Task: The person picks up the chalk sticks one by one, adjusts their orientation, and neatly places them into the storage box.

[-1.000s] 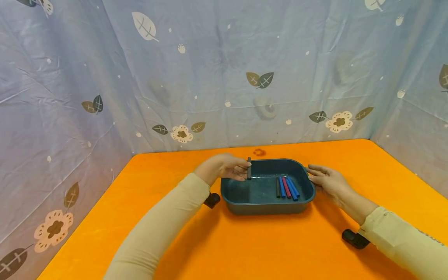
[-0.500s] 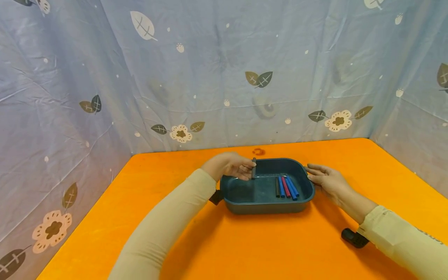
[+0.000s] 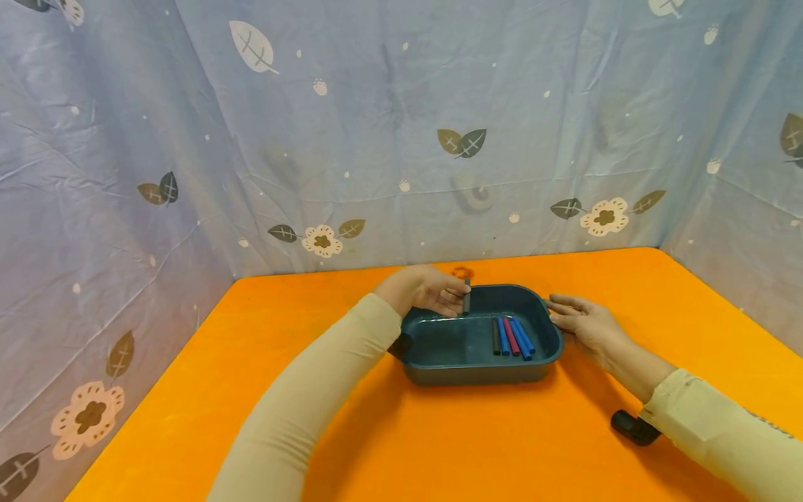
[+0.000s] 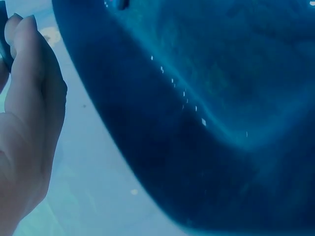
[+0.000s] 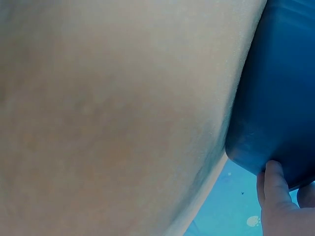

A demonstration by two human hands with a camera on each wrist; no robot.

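Observation:
My left hand (image 3: 437, 290) is over the back wall of a dark blue-grey plastic tub (image 3: 473, 375). Between thumb and fingertips it pinches a short dark grey stick (image 3: 467, 298), held roughly upright. In the left wrist view, only a sliver of that stick (image 4: 4, 46) shows at the left edge beside the fingers. My right hand (image 3: 590, 328) touches the tub's right end with its fingers fairly straight. In the right wrist view, the fingers (image 5: 275, 184) lie against the tub's outer wall (image 5: 275, 108). Inside the tub, a black stick (image 3: 496, 337), a pink stick (image 3: 511, 337) and several blue ones lie side by side.
The tub stands on an orange tabletop (image 3: 477, 446). Blue patterned curtains (image 3: 389, 139) hang behind the table and on both sides. A reddish ring mark (image 3: 463, 272) shows on the table behind the tub. Black wrist devices (image 3: 635, 427) sit under the sleeves.
My left hand has moved right along the tub's back wall with the dark stick, which is slightly higher now. My right hand and the sticks in the tub have stayed put.

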